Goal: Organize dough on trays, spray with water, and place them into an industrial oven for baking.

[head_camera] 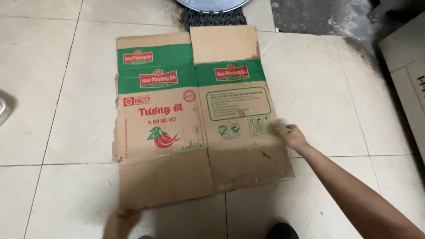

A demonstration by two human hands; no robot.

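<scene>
A flattened brown cardboard box [195, 115] with green bands, red labels and a red chilli picture lies spread on the tiled floor. My right hand [292, 136] reaches in from the lower right and touches the box's right edge, fingers blurred. At the bottom of the view, my left hand [121, 222] sits at the near left flap's edge; whether it grips the flap is unclear.
Pale floor tiles [66, 132] surround the box. A dark drain grate [213, 17] and a round metal rim [212, 4] lie just beyond it. Stained grey floor is at the upper right, another cardboard sheet [405, 57] at the right edge, a dark shoe tip [281, 231] below.
</scene>
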